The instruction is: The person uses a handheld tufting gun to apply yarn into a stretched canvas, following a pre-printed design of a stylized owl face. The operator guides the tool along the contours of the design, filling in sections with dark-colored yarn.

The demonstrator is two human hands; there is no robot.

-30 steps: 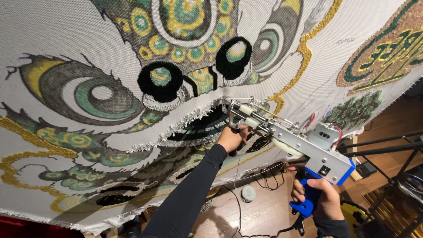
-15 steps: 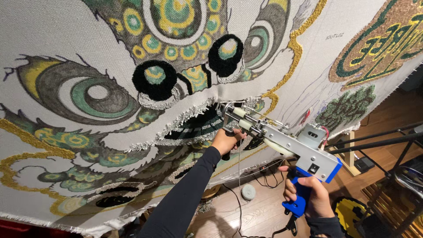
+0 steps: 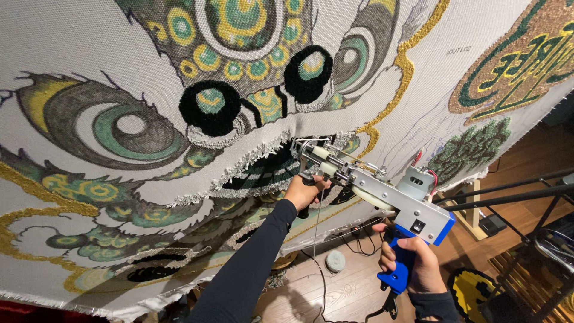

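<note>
Head view: a person works a tufting gun (image 3: 382, 194) against a large stretched cloth (image 3: 72, 48).
Left hand (image 3: 306, 192): closed around the gun's front handle just under the needle end; dark sleeve (image 3: 251, 269) runs down toward 7 o'clock.
Right hand (image 3: 418, 266): wrapped tight on the blue rear grip (image 3: 397, 272), at 4 o'clock from the left hand.
Tufting gun: silver body, tilted, nose up at 10 o'clock, tip touching the cloth beside a dark tufted patch.
Cloth: bears a green, yellow and black creature design; two black pile rings (image 3: 209, 107) lie at 11 o'clock from the gun's nose.
Floor: wood (image 3: 353, 293), with a small round disc (image 3: 335, 261) between the arms.
</note>
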